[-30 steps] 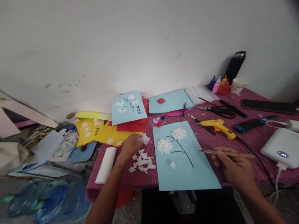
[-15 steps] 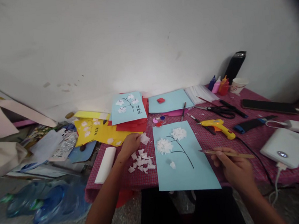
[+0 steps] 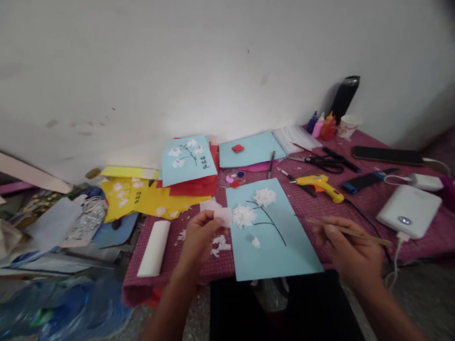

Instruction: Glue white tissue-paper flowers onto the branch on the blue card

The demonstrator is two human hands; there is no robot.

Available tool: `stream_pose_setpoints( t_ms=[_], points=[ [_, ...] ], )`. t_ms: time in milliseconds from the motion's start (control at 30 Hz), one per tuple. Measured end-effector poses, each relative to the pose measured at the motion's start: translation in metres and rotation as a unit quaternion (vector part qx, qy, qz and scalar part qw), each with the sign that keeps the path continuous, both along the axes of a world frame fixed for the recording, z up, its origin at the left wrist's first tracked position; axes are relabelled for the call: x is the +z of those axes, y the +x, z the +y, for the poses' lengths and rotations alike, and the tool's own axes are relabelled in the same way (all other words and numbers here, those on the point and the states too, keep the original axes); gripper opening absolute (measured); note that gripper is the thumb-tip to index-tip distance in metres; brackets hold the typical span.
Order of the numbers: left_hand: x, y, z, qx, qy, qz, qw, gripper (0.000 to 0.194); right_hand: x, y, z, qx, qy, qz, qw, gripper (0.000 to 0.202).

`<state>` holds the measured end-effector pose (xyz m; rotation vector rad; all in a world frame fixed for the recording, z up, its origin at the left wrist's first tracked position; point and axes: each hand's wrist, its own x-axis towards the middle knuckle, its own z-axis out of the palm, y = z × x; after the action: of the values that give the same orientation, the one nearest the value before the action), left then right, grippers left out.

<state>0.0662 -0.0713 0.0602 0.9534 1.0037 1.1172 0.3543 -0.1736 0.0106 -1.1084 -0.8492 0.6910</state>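
My left hand (image 3: 201, 235) pinches a small white tissue paper square (image 3: 222, 217) between thumb and fingers, at the left edge of the light blue card (image 3: 294, 255). Below and behind this hand lie torn white tissue pieces (image 3: 220, 245), partly hidden by it. On the card are two fluffy white paper blossoms (image 3: 243, 216), a drawn dark stem (image 3: 272, 222) and one small white tuft (image 3: 255, 242). To the card's right, my right hand (image 3: 349, 250) grips a thin wooden stick (image 3: 363, 236) with a dark pointed tip, which hovers over the card's right side.
A white paper roll (image 3: 153, 248) lies at left. Behind are a finished flower card (image 3: 188, 174), yellow paper (image 3: 162, 205) and blue sheets (image 3: 256, 154). At right are a yellow glue gun (image 3: 318, 184), black scissors (image 3: 322, 164), a white power bank (image 3: 410, 210) and paint bottles (image 3: 328, 129).
My left hand has come right and nearer with a tissue square, from the pile's far side to the card's edge. My right hand still grips the stick beside the card; the view has shifted slightly.
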Motion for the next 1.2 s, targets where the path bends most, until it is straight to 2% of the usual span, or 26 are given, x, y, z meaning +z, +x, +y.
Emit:
stream_pose_setpoints(
  t_ms=[133,200,267,433,800,1000,1200],
  points=[
    [-0.011,0.038,-0.045,-0.041,-0.068,-0.105,0.991,0.017,0.016,-0.034,-0.023,0.113,0.012,0.061,0.992,0.014],
    [-0.016,0.051,-0.058,-0.05,-0.089,-0.128,0.987,0.017,0.016,-0.048,-0.031,0.156,-0.002,0.077,0.985,0.015],
    [-0.019,0.058,-0.065,-0.053,-0.098,-0.14,0.984,0.017,0.013,-0.056,-0.035,0.173,-0.019,0.079,0.982,0.014],
    [-0.02,0.061,-0.069,-0.052,-0.103,-0.145,0.983,0.017,0.004,-0.058,-0.034,0.177,-0.029,0.078,0.981,0.015],
    [-0.023,0.06,-0.074,-0.059,-0.102,-0.165,0.979,0.018,0.002,-0.063,-0.028,0.187,-0.038,0.069,0.979,0.014],
    [-0.021,0.061,-0.075,-0.063,-0.111,-0.159,0.979,0.031,0.0,-0.062,-0.026,0.173,-0.046,0.068,0.982,0.014],
    [-0.025,0.064,-0.077,-0.054,-0.119,-0.139,0.982,0.026,-0.005,-0.061,-0.026,0.163,-0.053,0.07,0.983,0.015]
  ],
)
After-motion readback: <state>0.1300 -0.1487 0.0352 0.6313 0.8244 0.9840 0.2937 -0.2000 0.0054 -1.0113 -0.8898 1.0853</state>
